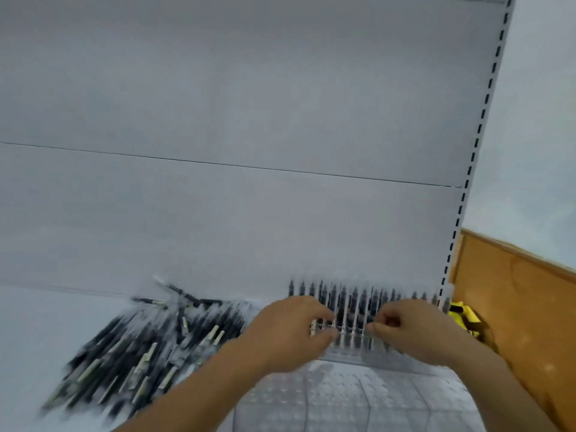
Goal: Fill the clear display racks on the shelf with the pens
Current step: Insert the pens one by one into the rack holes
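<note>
A clear display rack (352, 310) stands at the back right of the white shelf (46, 322), with several black pens upright in it. Empty clear racks (343, 397) with rows of holes lie in front of it. A loose heap of black pens (140, 347) covers the shelf to the left. My left hand (290, 328) and my right hand (414, 328) are at the front of the filled rack, fingers curled. Between them they pinch a thin pen (346, 328) held crosswise. The frame is blurred.
The white back panel (249, 151) rises behind the shelf. A slotted upright (467, 182) bounds it on the right. Beyond that are a wooden board (514, 307) and a yellow object (464, 316).
</note>
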A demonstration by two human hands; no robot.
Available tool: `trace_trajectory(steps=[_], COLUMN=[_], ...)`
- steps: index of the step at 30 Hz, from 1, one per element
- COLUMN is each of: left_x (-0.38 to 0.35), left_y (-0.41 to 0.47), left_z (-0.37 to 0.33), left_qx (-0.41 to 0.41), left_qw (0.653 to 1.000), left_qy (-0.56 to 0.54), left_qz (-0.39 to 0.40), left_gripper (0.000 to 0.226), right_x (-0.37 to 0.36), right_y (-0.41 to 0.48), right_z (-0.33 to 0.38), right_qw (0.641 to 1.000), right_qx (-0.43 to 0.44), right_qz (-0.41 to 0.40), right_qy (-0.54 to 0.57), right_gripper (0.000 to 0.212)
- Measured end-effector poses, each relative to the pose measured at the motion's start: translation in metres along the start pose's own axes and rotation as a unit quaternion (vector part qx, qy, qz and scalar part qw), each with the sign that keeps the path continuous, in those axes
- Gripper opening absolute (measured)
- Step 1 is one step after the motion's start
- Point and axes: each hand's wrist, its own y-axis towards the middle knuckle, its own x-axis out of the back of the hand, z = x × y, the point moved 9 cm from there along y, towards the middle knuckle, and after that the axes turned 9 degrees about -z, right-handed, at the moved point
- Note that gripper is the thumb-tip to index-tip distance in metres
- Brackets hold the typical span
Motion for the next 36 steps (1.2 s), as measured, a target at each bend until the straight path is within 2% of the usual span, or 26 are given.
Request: trace_trajectory(steps=[6,12,16,20,24,29,33,36], left_x=[0.052,0.054,0.043,0.031,0.009,-0.003,-0.008,-0.007], left_y=[-0.056,-0.079,-0.066,-0.049,-0.036,-0.024,-0.021,-0.018], left_z=[0.1,0.135,0.127,0.121,0.124,0.12,0.116,0.111], left_qx=[0.136,0.181,0.168,0.163,0.18,0.173,0.171,0.159], left_qw=[0.989,0.978,0.981,0.98,0.972,0.958,0.939,0.934], left_qy=[0.049,0.099,0.099,0.116,0.139,0.212,0.263,0.286], left_qz=[-0.029,-0.003,0.003,0.014,0.067,0.09,0.137,0.145], left_gripper=[0.031,0.028,0.022,0.019,0.023,0.015,0.027,0.016], right_x=[-0.027,-0.061,-0.094,-0.114,-0.125,-0.126,-0.12,-0.117], right_y=[0.007,0.027,0.035,0.04,0.042,0.041,0.04,0.036], right_z=[0.104,0.172,0.173,0.171,0.165,0.156,0.146,0.142], right_qw=[0.991,0.985,0.975,0.97,0.974,0.974,0.978,0.979], right_qx=[0.109,0.147,0.109,0.109,0.087,0.07,0.056,0.055], right_qz=[0.052,0.091,0.175,0.179,0.189,0.206,0.196,0.197], right_qy=[0.05,-0.018,-0.079,-0.12,-0.094,-0.069,-0.047,-0.028], right_gripper=[0.026,0.035,0.028,0.033,0.039,0.03,0.03,0.027])
